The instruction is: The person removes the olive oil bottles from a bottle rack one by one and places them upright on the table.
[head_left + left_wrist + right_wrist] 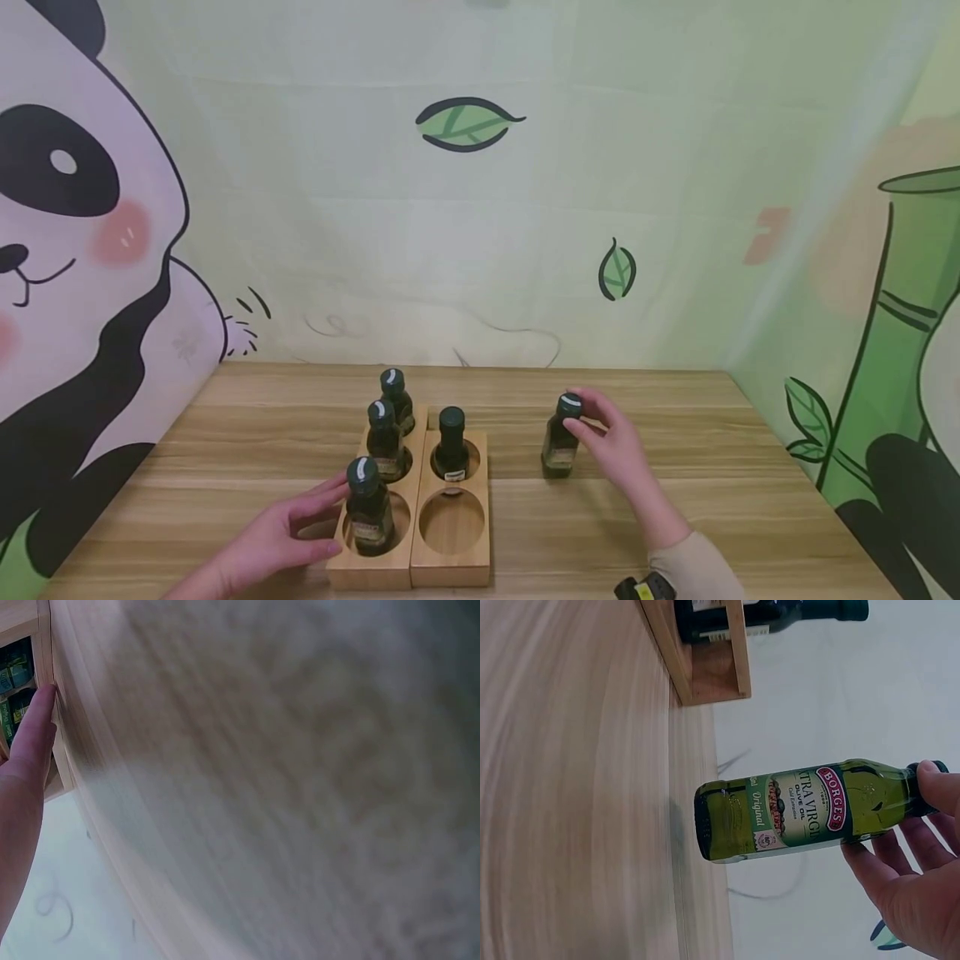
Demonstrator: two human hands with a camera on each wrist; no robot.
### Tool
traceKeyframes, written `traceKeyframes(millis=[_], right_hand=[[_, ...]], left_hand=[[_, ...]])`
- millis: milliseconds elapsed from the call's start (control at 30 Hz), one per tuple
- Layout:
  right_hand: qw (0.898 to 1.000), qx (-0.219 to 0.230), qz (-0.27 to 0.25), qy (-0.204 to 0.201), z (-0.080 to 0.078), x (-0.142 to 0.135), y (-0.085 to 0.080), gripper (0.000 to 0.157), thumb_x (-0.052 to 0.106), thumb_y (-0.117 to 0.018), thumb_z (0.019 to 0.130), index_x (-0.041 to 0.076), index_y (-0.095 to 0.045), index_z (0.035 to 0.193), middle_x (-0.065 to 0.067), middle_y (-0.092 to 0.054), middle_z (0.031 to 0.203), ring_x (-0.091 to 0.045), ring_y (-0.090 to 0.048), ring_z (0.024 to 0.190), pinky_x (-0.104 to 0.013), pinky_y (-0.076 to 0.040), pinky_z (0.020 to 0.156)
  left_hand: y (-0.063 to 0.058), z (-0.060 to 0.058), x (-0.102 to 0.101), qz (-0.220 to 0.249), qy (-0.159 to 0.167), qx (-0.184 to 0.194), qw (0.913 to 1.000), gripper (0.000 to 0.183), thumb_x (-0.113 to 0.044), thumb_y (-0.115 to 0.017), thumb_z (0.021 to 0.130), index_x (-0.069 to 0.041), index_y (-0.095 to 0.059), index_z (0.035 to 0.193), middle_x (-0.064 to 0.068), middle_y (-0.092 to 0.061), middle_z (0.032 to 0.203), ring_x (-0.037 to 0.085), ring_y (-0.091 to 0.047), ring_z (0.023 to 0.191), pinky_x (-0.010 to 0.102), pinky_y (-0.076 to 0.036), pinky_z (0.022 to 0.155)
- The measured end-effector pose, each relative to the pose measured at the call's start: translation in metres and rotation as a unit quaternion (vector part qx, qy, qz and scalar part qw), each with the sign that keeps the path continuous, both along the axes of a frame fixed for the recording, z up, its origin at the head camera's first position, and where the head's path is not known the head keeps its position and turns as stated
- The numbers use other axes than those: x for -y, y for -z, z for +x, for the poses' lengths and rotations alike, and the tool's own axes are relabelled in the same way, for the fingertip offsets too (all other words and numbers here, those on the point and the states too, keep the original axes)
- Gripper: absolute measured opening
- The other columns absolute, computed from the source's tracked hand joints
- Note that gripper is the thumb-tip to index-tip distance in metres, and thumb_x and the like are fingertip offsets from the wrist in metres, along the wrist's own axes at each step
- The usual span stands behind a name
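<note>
A person's right hand [617,446] pinches the neck and black cap of a small green olive oil bottle [561,440] that stands apart on the wooden table [675,517], to the right of two wooden holder blocks [450,533]. The bottle's long axis runs upright, cap up and base toward the tabletop; the right wrist view shows its "Extra Virgin Olive Oil – Original" label [799,806], with the thumb on the cap and the fingers [889,851] curled round the neck. In that view the base looks to sit just off the wood, though contact cannot be told for certain.

The left hand [281,533] lies at the near left corner of the holder, fingers extended and relaxed, their tips touching the block's side and the nearest bottle [367,504] — gripping nothing. The left wrist view shows one straight finger [34,735] against the wooden edge.

Three bottles stand upright in the left block's round wells; a fourth [452,446] stands in the right block's far well, while the near well [452,521] of that block shows bare wood. Behind the table hangs a backdrop printed with a panda [67,250], bamboo and leaves.
</note>
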State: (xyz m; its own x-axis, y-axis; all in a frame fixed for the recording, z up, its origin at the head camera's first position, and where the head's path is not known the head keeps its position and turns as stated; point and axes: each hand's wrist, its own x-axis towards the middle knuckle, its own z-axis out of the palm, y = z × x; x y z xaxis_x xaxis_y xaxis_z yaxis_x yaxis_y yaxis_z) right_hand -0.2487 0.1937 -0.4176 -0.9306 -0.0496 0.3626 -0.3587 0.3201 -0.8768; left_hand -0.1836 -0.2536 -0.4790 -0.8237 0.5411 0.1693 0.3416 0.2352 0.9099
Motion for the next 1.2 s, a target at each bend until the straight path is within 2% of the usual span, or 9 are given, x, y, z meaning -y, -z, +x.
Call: traceKeyframes(millis=[100,200,267,367,433,600,700,933,1200], right_hand=[[1.0,0.005,0.0,0.0,-0.005,-0.002,0.001,0.039,-0.001,-0.07,0.09,-0.001,-0.06,0.128,-0.02,-0.062,0.125,-0.032,-0.058,0.116,-0.038,-0.051,0.094],[1.0,0.007,0.002,0.0,-0.01,-0.004,0.003,0.04,-0.002,-0.07,0.09,-0.001,-0.06,0.129,-0.021,-0.062,0.125,-0.032,-0.058,0.116,-0.041,-0.05,0.095],[1.0,0.005,0.005,0.0,-0.012,-0.005,0.004,0.041,-0.002,-0.069,0.09,-0.001,-0.059,0.129,-0.021,-0.062,0.126,-0.033,-0.058,0.116,-0.043,-0.05,0.095],[1.0,0.009,0.005,0.0,-0.014,-0.006,0.006,0.041,-0.002,-0.069,0.09,-0.001,-0.058,0.13,-0.021,-0.061,0.127,-0.033,-0.057,0.117,-0.044,-0.049,0.096],[1.0,0.01,0.003,0.0,-0.016,-0.006,0.006,0.042,-0.002,-0.069,0.091,-0.002,-0.058,0.131,-0.021,-0.06,0.128,-0.033,-0.057,0.117,-0.044,-0.049,0.096],[1.0,0.013,0.002,-0.002,-0.018,-0.006,0.007,0.042,-0.002,-0.068,0.091,-0.002,-0.057,0.132,-0.021,-0.06,0.128,-0.033,-0.057,0.117,-0.042,-0.05,0.096],[1.0,0.012,0.004,-0.003,-0.019,-0.006,0.007,0.042,-0.001,-0.068,0.092,-0.002,-0.057,0.132,-0.021,-0.06,0.128,-0.033,-0.057,0.117,-0.041,-0.05,0.096],[1.0,0.014,0.005,-0.003,-0.022,-0.007,0.009,0.042,-0.002,-0.068,0.091,-0.002,-0.057,0.131,-0.022,-0.06,0.128,-0.034,-0.057,0.117,-0.044,-0.05,0.096],[1.0,0.014,0.007,-0.003,-0.025,-0.007,0.012,0.042,-0.001,-0.069,0.091,-0.001,-0.057,0.132,-0.022,-0.06,0.127,-0.034,-0.057,0.117,-0.045,-0.049,0.097]], left_hand=[[0.001,0.0,0.0,-0.002,-0.001,-0.007,1.0,0.06,-0.01,-0.072,0.09,0.006,-0.047,0.143,-0.034,-0.034,0.144,0.0,-0.05,0.12,0.022,-0.045,0.094],[0.001,0.0,0.0,-0.003,-0.004,-0.003,1.0,0.06,-0.01,-0.072,0.09,0.005,-0.047,0.143,-0.029,-0.035,0.147,0.0,-0.05,0.12,0.022,-0.045,0.095],[0.0,0.0,0.0,-0.004,-0.007,0.006,1.0,0.061,-0.011,-0.073,0.09,0.005,-0.047,0.143,-0.015,-0.035,0.152,-0.001,-0.05,0.119,0.022,-0.045,0.095],[-0.001,0.0,0.0,-0.005,-0.008,0.02,0.9997,0.062,-0.011,-0.073,0.09,0.005,-0.045,0.144,0.013,-0.03,0.157,0.001,-0.051,0.12,0.022,-0.045,0.095],[-0.002,-0.001,0.0,-0.007,-0.01,0.03,0.9995,0.063,-0.011,-0.072,0.09,0.005,-0.044,0.145,0.027,-0.025,0.156,0.009,-0.052,0.122,0.022,-0.045,0.095],[-0.004,-0.002,0.0,-0.014,-0.016,0.058,0.9981,0.065,-0.012,-0.071,0.092,0.003,-0.041,0.148,0.029,-0.024,0.156,0.044,-0.047,0.128,0.021,-0.044,0.094],[-0.004,-0.002,0.001,-0.015,-0.016,0.071,0.9972,0.065,-0.012,-0.07,0.093,0.003,-0.039,0.148,0.029,-0.026,0.155,0.052,-0.043,0.128,0.02,-0.043,0.093],[-0.005,-0.004,0.002,-0.012,-0.012,0.084,0.9963,0.065,-0.012,-0.069,0.093,0.001,-0.039,0.149,0.028,-0.026,0.155,0.052,-0.042,0.129,0.02,-0.045,0.093],[-0.004,-0.004,0.001,-0.014,-0.016,0.088,0.9959,0.065,-0.012,-0.07,0.093,0.002,-0.04,0.149,0.028,-0.024,0.156,0.053,-0.04,0.13,0.018,-0.042,0.095]])
